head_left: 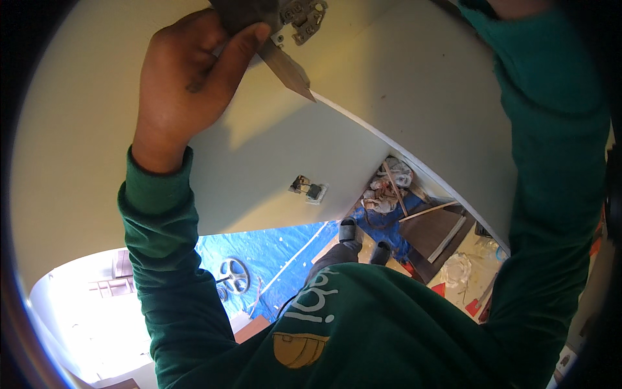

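Note:
My left hand (194, 84) is raised at the upper left, its thumb and fingers closed on a dark, flat piece (285, 71) that tapers to an angled brown tip. I cannot make out exactly what it is; its upper end runs past the top edge. Right beside the thumb is a metal cabinet hinge (303, 19) fixed on a pale panel. The tip lies along the panel's white edge (363, 126). Of my right hand (518, 6) only a sliver shows at the top right, above the green sleeve; its fingers are out of view.
A second hinge (310, 190) sits lower on the pale door panel (259, 168). Below are a blue tarp (259, 249), a grey wheel-shaped part (234, 275), crumpled plastic bags (389, 185) and a brown board (433, 230). My feet in grey slippers (348, 230) stand among them.

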A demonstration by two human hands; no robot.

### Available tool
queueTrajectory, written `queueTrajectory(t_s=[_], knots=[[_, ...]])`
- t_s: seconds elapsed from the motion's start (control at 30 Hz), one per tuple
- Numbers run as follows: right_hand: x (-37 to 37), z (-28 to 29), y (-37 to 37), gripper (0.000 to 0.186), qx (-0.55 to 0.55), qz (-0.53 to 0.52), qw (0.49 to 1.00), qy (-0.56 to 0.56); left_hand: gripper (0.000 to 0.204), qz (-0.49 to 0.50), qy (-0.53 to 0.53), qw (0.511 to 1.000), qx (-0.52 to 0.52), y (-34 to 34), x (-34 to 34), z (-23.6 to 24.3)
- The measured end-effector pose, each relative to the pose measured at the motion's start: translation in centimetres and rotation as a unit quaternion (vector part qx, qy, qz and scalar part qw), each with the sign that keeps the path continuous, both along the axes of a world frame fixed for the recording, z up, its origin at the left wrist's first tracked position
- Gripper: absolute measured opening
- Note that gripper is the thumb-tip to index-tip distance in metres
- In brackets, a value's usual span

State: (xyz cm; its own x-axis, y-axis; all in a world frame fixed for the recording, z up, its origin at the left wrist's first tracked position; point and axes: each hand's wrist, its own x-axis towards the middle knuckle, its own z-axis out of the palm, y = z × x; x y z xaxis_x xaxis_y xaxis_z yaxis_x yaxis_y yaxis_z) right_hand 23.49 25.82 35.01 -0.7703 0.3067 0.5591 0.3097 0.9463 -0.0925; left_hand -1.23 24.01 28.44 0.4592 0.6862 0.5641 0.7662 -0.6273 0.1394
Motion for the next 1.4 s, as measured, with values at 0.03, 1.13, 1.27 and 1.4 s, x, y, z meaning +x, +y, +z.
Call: queueTrajectory(t_s=[0.03, 1.13, 1.27, 1.4], knots=[[-0.1, 0.0, -0.2, 0.017, 0.0, -0.001, 1.0, 0.0, 0.015, 0.001, -0.004, 1.0, 0.001, -0.1, 0.2, -0.1], [0.4, 0.0, -0.2, 0.016, 0.005, -0.01, 1.0, -0.01, 0.016, -0.045, -0.03, 0.998, 0.018, 0.0, 1.3, 0.1], [0.1, 0.0, 0.1, 0.016, 0.001, -0.013, 1.0, -0.014, 0.015, 0.011, 0.013, 1.0, -0.019, -0.1, 0.3, -0.9], [-0.7, 2.6, -1.0, 0.017, -0.04, -0.034, 0.997, -0.06, 0.015, -0.046, -0.023, 0.999, -0.01, 0.1, -0.1, -0.3]])
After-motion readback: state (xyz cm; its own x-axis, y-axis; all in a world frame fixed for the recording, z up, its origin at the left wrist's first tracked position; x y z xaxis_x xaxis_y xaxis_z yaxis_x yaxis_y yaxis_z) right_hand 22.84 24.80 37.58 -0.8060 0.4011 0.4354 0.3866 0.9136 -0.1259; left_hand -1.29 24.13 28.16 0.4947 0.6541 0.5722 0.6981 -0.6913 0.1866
